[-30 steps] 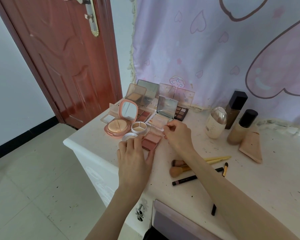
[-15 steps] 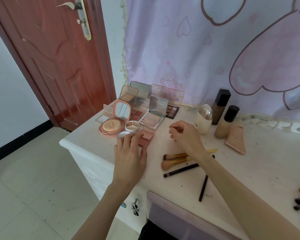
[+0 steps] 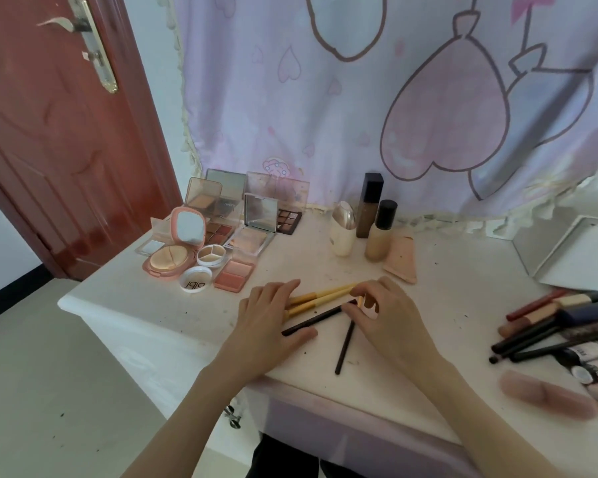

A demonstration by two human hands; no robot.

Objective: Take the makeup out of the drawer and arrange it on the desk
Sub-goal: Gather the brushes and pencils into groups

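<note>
Between your two hands lay the yellow-handled brushes (image 3: pixel 320 295) and a black pencil (image 3: pixel 316 318). Your left hand (image 3: pixel 266 326) rested flat, fingers straight, over their left ends, likely squaring them up, while your right hand (image 3: pixel 389 317) pinched their right ends. Another black pencil (image 3: pixel 345 346) lay just below your right hand.

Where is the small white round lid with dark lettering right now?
In the head view, the white lid lies on the desk's left part, between the pink compact and the blush palette.
</note>
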